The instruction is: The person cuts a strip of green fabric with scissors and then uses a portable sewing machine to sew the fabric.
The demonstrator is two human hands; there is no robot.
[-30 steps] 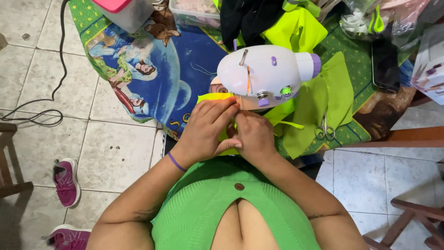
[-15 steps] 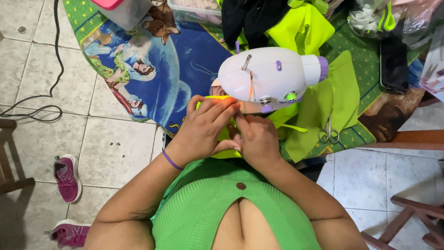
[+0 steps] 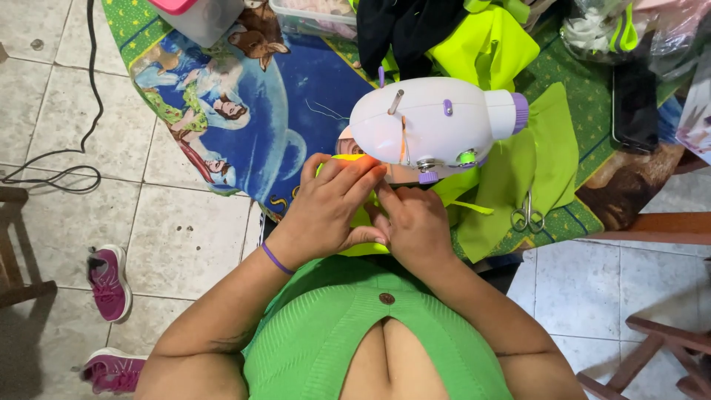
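Peeking between both hands (image 3: 370,215), neon-yellow fabric (image 3: 363,248)

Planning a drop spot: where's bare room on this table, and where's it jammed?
Free: the blue picture cloth between the white sewing machine, the grey box and the table's left edge. Crowded: both hands, left and right, at the machine; green fabric with scissors right; clothes behind.

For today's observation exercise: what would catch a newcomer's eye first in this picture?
The white sewing machine at the table's near edge, with both hands pressed together just below it: the left hand and right hand pinch neon yellow-green fabric. Next, the bright cartoon tablecloth to the left, and small scissors on green cloth to the right.
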